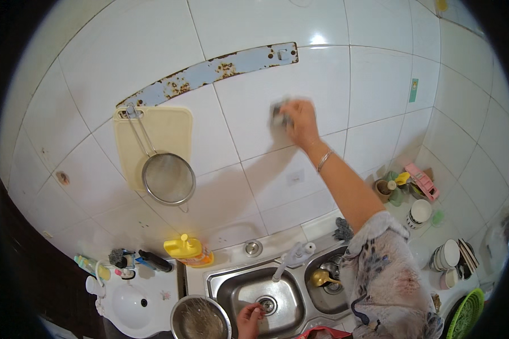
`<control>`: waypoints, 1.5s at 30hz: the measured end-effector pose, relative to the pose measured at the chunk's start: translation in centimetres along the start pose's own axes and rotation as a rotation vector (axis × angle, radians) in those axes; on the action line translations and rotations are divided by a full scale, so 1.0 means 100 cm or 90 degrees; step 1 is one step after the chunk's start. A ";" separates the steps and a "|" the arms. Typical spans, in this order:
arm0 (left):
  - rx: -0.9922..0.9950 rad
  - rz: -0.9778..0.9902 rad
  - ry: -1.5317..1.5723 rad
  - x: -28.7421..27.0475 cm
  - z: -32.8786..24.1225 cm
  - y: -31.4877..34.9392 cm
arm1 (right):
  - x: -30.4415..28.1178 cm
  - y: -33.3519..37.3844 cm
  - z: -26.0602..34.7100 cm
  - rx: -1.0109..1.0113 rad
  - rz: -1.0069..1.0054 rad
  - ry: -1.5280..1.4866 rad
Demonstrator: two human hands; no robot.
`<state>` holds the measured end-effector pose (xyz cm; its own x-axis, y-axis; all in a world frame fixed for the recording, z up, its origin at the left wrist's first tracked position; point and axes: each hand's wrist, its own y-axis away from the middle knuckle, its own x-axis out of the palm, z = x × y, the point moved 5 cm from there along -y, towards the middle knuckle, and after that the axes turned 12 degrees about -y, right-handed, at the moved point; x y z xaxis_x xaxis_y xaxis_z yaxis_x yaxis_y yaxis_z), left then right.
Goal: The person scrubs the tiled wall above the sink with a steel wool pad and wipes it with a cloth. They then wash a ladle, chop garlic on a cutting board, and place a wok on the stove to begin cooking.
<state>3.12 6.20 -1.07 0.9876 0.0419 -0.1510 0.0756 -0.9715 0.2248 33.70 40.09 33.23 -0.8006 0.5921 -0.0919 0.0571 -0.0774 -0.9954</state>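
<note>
My right hand [301, 120], smeared by motion, presses a grey scouring pad [279, 114] against the white tiled wall [300, 79]. A bracelet [324, 160] circles that wrist, and the arm stretches up over the sink. Low in view, my left hand [249, 320] hovers at the near left side of the steel sink basin [291, 322]. Its fingers are curled in, and nothing shows in them. Beside it stands a round metal bowl [176, 333] holding cloudy contents. The white faucet [291, 261] rises behind the basin.
A cream cutting board [124, 147] and a mesh strainer [168, 178] hang from a rusty rail [209, 73]. A yellow jug [189, 251] stands behind the bowl. A golden ladle [321, 277] lies in the right basin. Stacked bowls [447, 254] and a green basket [468, 316] are at right.
</note>
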 end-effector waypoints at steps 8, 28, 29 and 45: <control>-0.001 0.051 0.000 0.006 0.010 0.001 | -0.042 0.006 -0.003 0.085 -0.005 -0.009; -0.007 0.002 -0.040 -0.004 0.007 0.003 | -0.006 -0.048 -0.002 0.057 -0.032 0.102; 0.027 -0.015 -0.057 -0.004 0.004 0.004 | -0.017 -0.051 -0.011 0.066 -0.040 0.103; 0.071 0.015 -0.030 0.001 0.015 0.016 | -0.013 0.138 -0.011 0.316 0.204 -0.078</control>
<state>3.17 4.29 -2.15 0.9812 0.0097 -0.1927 0.0337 -0.9920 0.1216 36.19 39.13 19.59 -0.8541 0.3833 -0.3515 0.0444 -0.6196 -0.7836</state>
